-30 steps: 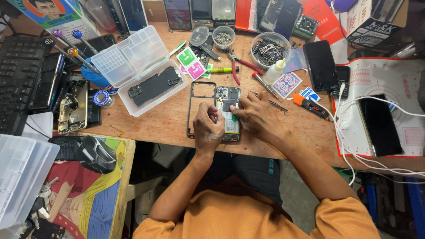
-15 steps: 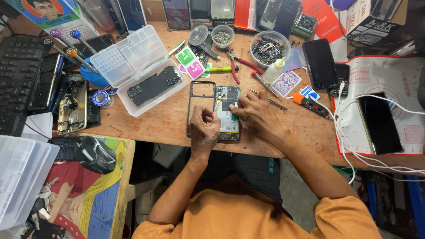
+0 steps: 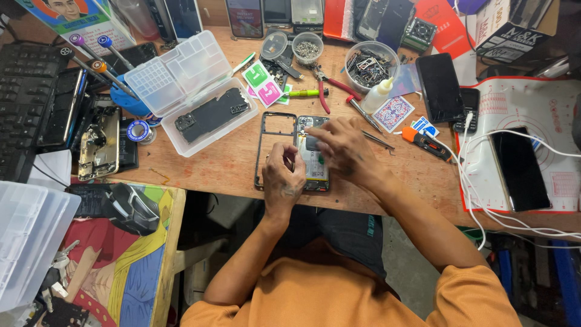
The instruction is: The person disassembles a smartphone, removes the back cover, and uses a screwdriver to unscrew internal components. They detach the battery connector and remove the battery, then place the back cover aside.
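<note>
Two phone parts lie side by side near the front edge of my brown wooden desk (image 3: 200, 172). One is an opened phone with its back off (image 3: 316, 172), showing a pale battery and a dark board. The other is a thin black phone frame (image 3: 275, 148), empty in the middle, touching the opened phone on its left.

My left hand (image 3: 283, 175) rests on the frame with its fingers curled in tight. I cannot tell if it holds anything. My right hand (image 3: 342, 148) lies over the opened phone. Its fingers are bent and close together, and the tips press down on the phone's top half. They hide what is under them.

Behind the frame sits a clear plastic box with its lid open (image 3: 193, 91), and a black phone back plate (image 3: 212, 114) lies inside it. Near it are green and pink sticker tabs (image 3: 261, 82). Pliers with red handles (image 3: 330, 88) lie just behind the opened phone, and a small white squeeze bottle (image 3: 376, 95) stands close to them. A round clear tub of tiny parts (image 3: 369, 63) is farther back. A small orange and black tool (image 3: 426, 142) lies to the right. A dark phone (image 3: 440, 88) rests beyond it. White cables (image 3: 484, 194) run over a white mat with a red edge (image 3: 544, 109).
</note>
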